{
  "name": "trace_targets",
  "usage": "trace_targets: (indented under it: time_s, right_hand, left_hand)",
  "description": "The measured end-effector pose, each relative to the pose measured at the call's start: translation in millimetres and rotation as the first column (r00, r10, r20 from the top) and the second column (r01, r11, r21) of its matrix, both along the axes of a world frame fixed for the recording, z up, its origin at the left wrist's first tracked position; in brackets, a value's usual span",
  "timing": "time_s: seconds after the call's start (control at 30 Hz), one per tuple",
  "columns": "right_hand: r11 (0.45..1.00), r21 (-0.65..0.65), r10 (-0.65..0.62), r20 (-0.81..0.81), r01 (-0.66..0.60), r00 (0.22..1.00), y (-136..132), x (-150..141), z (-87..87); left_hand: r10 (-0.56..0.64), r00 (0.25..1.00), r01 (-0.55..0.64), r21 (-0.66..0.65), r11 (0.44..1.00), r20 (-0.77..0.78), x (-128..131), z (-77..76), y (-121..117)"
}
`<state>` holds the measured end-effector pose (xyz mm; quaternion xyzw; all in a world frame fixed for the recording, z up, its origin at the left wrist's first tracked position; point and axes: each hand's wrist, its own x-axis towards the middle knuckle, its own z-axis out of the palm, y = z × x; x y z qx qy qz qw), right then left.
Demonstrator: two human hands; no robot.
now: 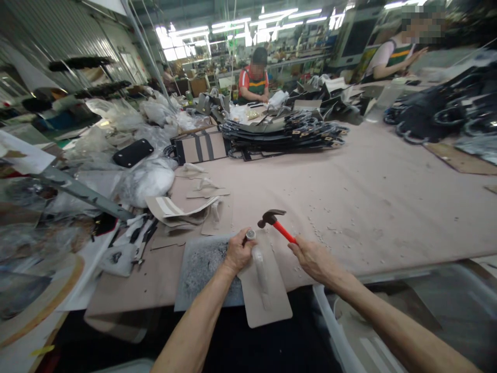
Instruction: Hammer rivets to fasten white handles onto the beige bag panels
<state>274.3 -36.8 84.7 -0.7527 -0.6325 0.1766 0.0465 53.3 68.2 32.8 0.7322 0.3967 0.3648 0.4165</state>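
Observation:
My left hand [237, 252] is closed around a small silver metal punch [250, 235], held upright on a beige leather piece [266, 290] that hangs over the table's near edge. A grey pitted cutting pad [202, 269] lies under that piece and my left hand. My right hand [312, 259] grips the red handle of a black-headed claw hammer [275, 221]. The hammer head is raised a little above and to the right of the punch.
The long beige table [368, 207] carries small white punch scraps [318, 230], cut beige pieces [186, 207] and plastic bags [143, 178] at left, a stack of black straps [283, 134] at the far middle. Other people work at the back. A white bin [337, 336] sits below right.

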Motion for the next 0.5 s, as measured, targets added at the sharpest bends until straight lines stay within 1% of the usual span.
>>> trace_targets:
  time_s: [0.07,0.1,0.13,0.17,0.2,0.23,0.27,0.3,0.33,0.37,0.4,0.43,0.47,0.5]
  right_hand:
    - [0.998,-0.035,-0.043,0.011,0.044,0.999,5,-3,-19.2]
    - [0.999,-0.006,-0.052,0.041,0.052,0.998,6,-6,-26.0]
    - [0.997,0.060,-0.050,0.080,0.045,0.996,6,-11,-29.8]
    - [0.988,0.157,-0.031,0.117,0.012,0.993,6,-18,-30.4]
    - [0.963,0.265,0.015,0.150,-0.055,0.989,5,-24,-28.0]
    - [0.919,0.358,0.105,0.179,-0.165,0.978,5,-32,-23.2]
    - [0.857,0.414,0.242,0.203,-0.307,0.949,5,-40,-17.1]
    - [0.784,0.426,0.398,0.215,-0.452,0.892,5,-47,-10.6]
    - [0.707,0.407,0.539,0.221,-0.579,0.813,5,-55,-4.8]
    - [0.641,0.369,0.641,0.226,-0.673,0.733,5,-62,-0.2]
    - [0.599,0.325,0.699,0.233,-0.732,0.676,6,-70,2.9]
    - [0.588,0.286,0.718,0.247,-0.757,0.651,6,-77,4.7]
    - [0.599,0.260,0.708,0.270,-0.758,0.652,7,-84,5.8]
    - [0.620,0.241,0.684,0.300,-0.747,0.665,7,-90,6.7]
  left_hand:
    - [0.008,1.000,-0.008,-0.008,1.000,-0.003,0,0.5,0]
    - [0.012,1.000,-0.012,-0.014,1.000,-0.003,-1,0.5,0]
    - [0.018,1.000,-0.018,-0.018,1.000,-0.002,-1,0.5,0]
    - [0.025,1.000,-0.025,-0.020,0.999,0.002,-1,0.5,0]
    - [0.032,0.999,-0.032,-0.018,0.999,0.006,-1,0.5,0]
    - [0.036,0.999,-0.036,-0.016,0.999,0.011,-1,0.4,0]
    - [0.041,0.999,-0.041,-0.018,0.999,0.018,-1,0.2,0]
    - [0.046,0.999,-0.045,-0.028,0.999,0.027,-1,-0.2,0]
    - [0.051,0.998,-0.049,-0.046,0.998,0.036,0,-0.9,1]
    - [0.061,0.997,-0.058,-0.071,0.996,0.046,1,-1.9,1]
    - [0.082,0.995,-0.076,-0.102,0.992,0.058,3,-3.1,2]
    - [0.122,0.989,-0.110,-0.143,0.984,0.081,4,-4.4,4]
    - [0.186,0.976,-0.160,-0.199,0.967,0.118,6,-5.0,6]
    - [0.267,0.949,-0.217,-0.268,0.939,0.169,7,-4.6,9]
